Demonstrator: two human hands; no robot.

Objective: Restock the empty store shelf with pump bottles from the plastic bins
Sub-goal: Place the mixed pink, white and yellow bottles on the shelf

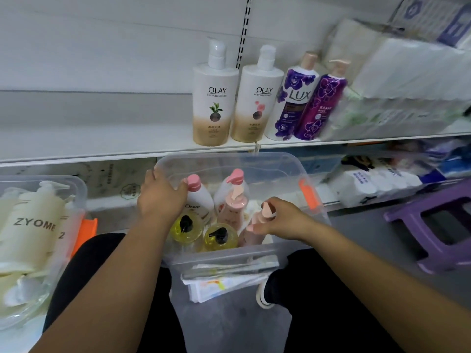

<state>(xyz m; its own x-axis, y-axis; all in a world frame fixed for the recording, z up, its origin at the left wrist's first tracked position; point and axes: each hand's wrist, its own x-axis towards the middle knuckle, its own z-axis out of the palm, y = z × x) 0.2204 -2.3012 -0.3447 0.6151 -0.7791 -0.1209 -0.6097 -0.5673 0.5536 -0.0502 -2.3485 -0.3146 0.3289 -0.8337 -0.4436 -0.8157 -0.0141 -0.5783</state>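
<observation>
Leftward, open shelf (89, 138), left hand (160, 197) gripping bin (280, 159)

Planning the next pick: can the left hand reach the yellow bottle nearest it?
Probably yes: the left hand is right beside that yellow bottle, and its black pump stands uncovered in the open bin.

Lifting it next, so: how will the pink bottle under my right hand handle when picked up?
The pink bottle is smooth plastic, probably rigid but slippery. The right hand pinches only its pump, so it may swing, though the left hand grips the bin. Tall and narrow, it could tip on the shelf.
</observation>
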